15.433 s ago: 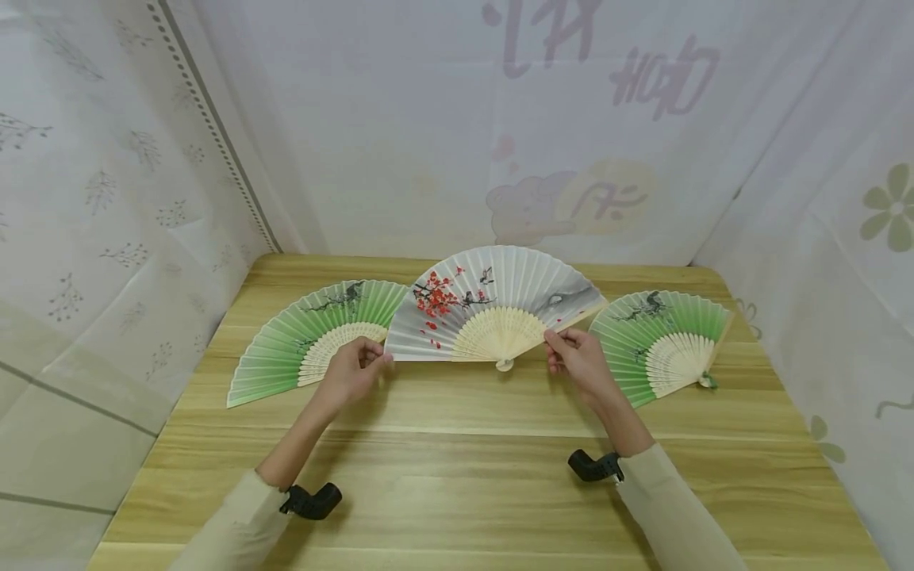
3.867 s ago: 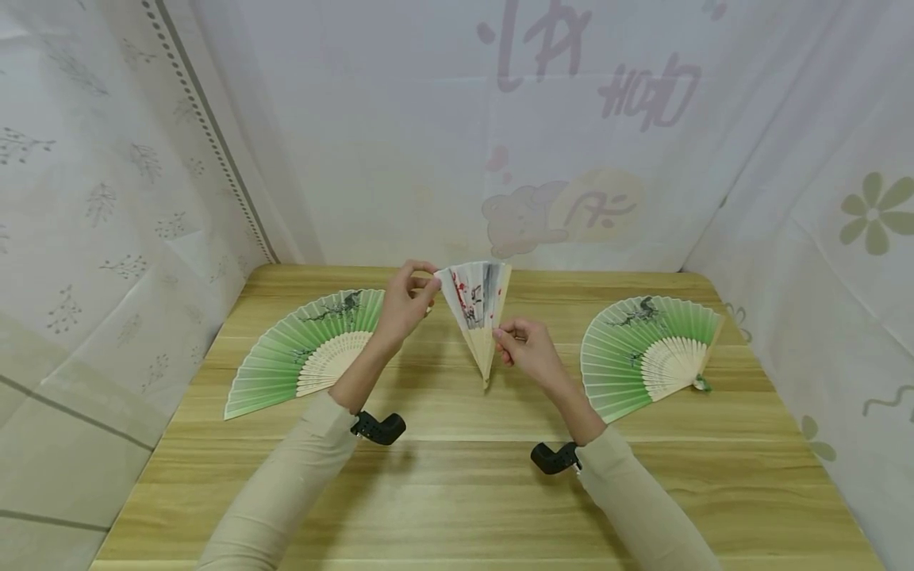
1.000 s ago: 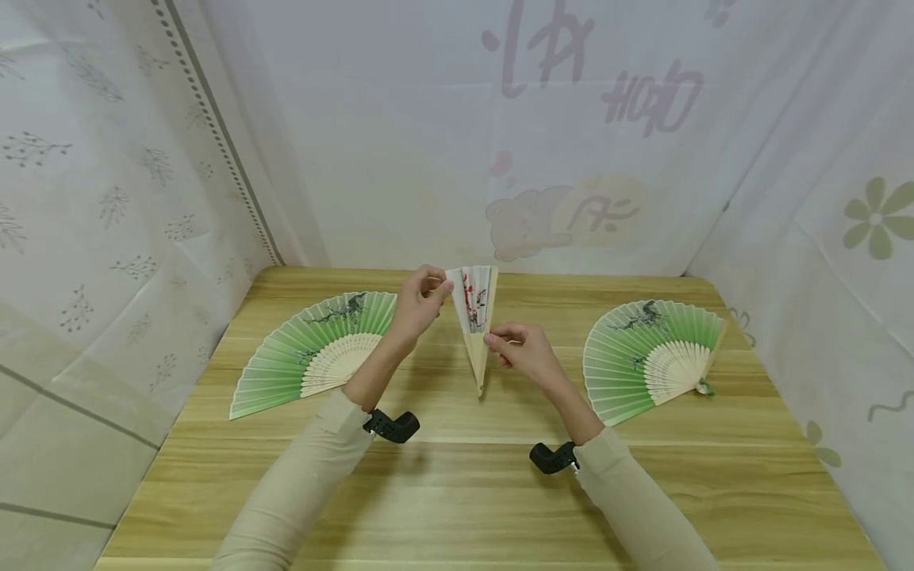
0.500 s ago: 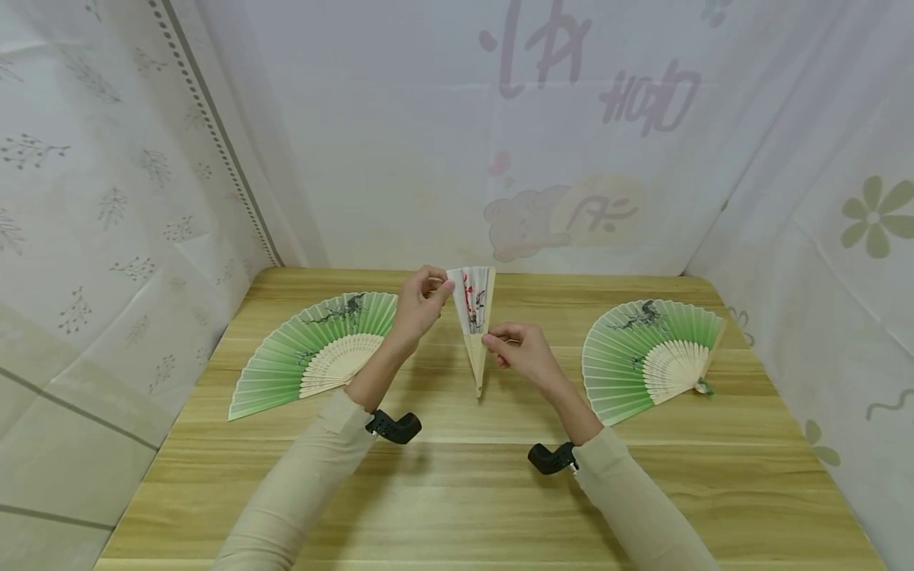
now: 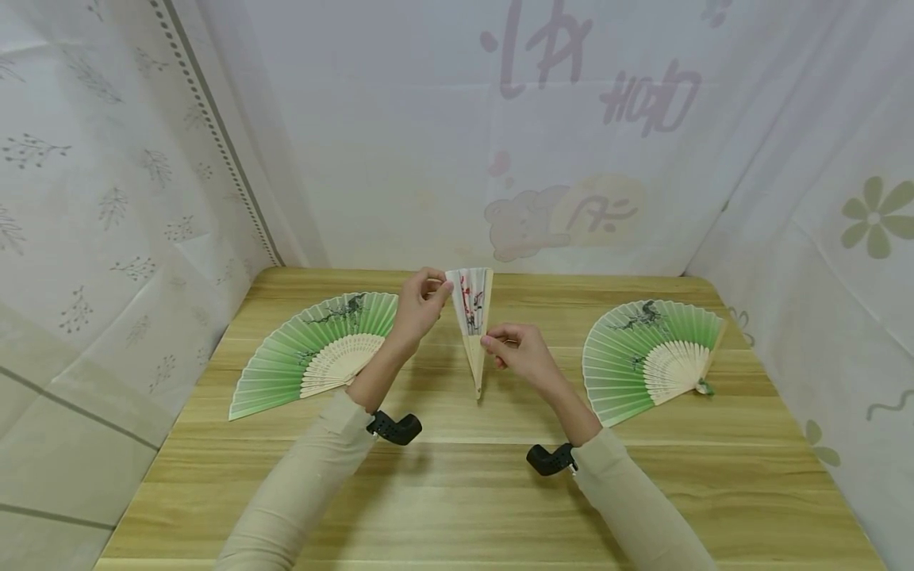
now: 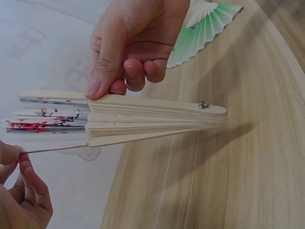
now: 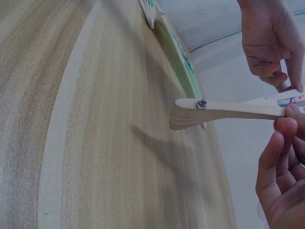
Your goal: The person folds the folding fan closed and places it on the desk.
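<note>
The white fan (image 5: 470, 325) is held in both grips, narrowly spread. Its upper left edge is pinched between thumb and fingers by the left hand (image 5: 417, 305); its right edge is pinched by the right hand (image 5: 524, 349), near where the leaf (image 5: 467, 300) meets the ribs (image 5: 474, 355). Red blossoms are printed on the leaf. A metal rivet (image 6: 203, 104) is set in the tapered end, which is turned toward the person. The fan is held above the counter (image 5: 457, 515), onto which a shadow is cast.

On the counter, the left green fan (image 5: 274, 369) is spread wide and partly covered by the left arm. The right green fan (image 5: 614, 345) is likewise spread wide, near the right arm, with a green tassel (image 5: 705, 386) at its narrow end. Pale sleeves (image 5: 293, 484) are worn. The counter is flanked and backed by printed curtains (image 5: 378, 159).
</note>
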### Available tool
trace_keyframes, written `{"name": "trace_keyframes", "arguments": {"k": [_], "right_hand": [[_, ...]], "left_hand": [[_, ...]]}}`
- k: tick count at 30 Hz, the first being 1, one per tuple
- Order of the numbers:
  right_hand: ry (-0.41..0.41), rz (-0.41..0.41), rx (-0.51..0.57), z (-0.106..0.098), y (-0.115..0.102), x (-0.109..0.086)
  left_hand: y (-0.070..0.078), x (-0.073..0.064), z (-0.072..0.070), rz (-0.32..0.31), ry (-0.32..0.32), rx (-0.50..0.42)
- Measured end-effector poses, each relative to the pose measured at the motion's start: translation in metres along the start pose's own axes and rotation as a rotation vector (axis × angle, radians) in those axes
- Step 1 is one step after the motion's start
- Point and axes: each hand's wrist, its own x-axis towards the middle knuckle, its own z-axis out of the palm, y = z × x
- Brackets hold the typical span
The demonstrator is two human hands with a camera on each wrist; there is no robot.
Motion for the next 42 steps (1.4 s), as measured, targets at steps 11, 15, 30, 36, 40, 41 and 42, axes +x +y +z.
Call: {"name": "trace_keyframes", "arguments": {"k": [11, 15, 30, 36, 40, 41, 42], "right_hand": [[0.013, -0.008, 0.002, -0.001, 0.036, 0.010], [0.008, 0.004, 0.008, 0.000, 0.036, 0.010], [-0.001, 0.014, -0.010, 0.006, 0.041, 0.011], [0.028, 0.054, 0.001, 0.007, 0.042, 0.011], [0.040, 0.058, -0.008, 0.008, 0.045, 0.012], [0.041, 0.059, -0.013, 0.008, 0.046, 0.013], [0.040, 0.059, -0.015, 0.008, 0.046, 0.013]], "left_hand": [[0.000, -0.002, 0.002, -0.020, 0.031, 0.018], [-0.001, -0.002, 0.002, -0.023, 0.032, 0.024], [-0.004, -0.006, 0.003, -0.091, -0.048, 0.023], [-0.005, -0.008, 0.003, -0.048, -0.083, 0.037], [-0.006, -0.008, 0.003, -0.025, -0.098, 0.054], [-0.006, -0.008, 0.003, -0.024, -0.098, 0.056], [-0.006, -0.008, 0.003, -0.023, -0.098, 0.059]]}}
